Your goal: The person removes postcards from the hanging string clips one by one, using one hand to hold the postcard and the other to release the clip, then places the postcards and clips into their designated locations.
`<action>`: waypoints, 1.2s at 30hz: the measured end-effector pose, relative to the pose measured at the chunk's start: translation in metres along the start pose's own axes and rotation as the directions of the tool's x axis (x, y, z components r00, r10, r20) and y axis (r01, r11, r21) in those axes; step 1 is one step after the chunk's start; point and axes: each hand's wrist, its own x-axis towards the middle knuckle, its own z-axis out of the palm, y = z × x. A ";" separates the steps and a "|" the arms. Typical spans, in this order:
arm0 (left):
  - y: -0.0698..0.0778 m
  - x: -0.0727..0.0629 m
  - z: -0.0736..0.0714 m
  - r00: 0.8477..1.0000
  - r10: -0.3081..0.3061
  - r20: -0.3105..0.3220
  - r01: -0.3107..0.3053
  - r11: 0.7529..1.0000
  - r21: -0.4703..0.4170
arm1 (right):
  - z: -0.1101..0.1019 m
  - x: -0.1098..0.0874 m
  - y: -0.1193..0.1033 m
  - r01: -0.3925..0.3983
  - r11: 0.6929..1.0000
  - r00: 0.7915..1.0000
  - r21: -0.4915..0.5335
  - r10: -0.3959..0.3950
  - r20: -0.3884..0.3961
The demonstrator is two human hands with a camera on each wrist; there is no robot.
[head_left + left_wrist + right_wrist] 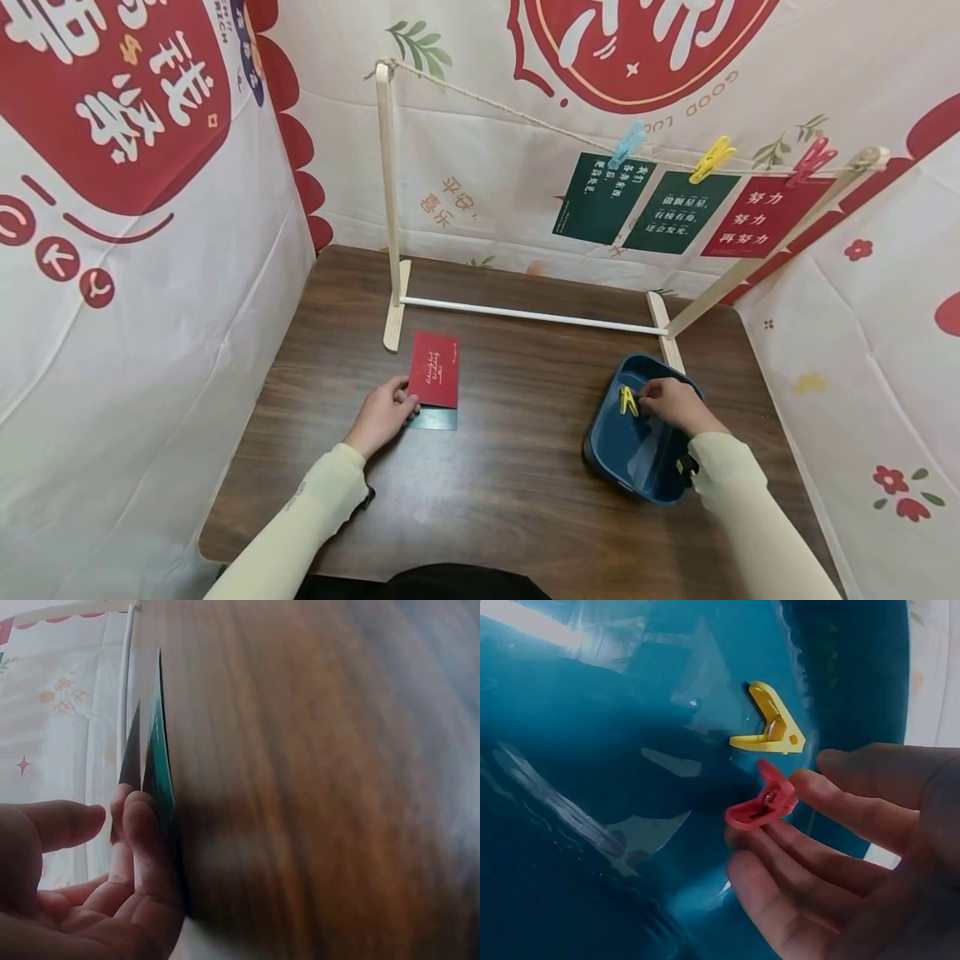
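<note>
In the head view, my left hand (384,412) is at the lower left edge of a red card (435,367) on the table, its fingers curled at that edge. Under the red card, the near end of a green card (435,419) shows; the left wrist view has this green card (159,765) close to the fingers. My right hand (671,402) reaches into a dark blue plastic basin (600,442). Its fingertips hold a red clothespin (765,801), seen in the right wrist view. Beside that lies a yellow clothespin (776,727) on the basin floor.
A wooden stand (390,183) with a string (510,111) spans the back of the table. Blue (627,144), yellow (712,158) and pink clothespins (812,160) hold two green cards (603,200) and a red one (768,218). A white rod (532,315) joins the feet.
</note>
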 end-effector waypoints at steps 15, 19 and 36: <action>0.017 -0.010 -0.006 1.000 0.029 0.004 -0.029 0.975 0.222 | 0.004 0.000 0.003 0.024 1.000 0.999 0.001 -0.024 0.048; 0.017 -0.011 -0.005 0.999 0.054 0.003 -0.053 0.962 0.267 | 0.004 -0.001 0.004 0.026 1.000 0.998 0.000 -0.026 0.054; 0.017 -0.019 -0.008 0.997 0.069 0.021 -0.071 0.877 0.475 | 0.000 -0.011 -0.003 0.071 0.997 0.997 0.013 -0.071 0.010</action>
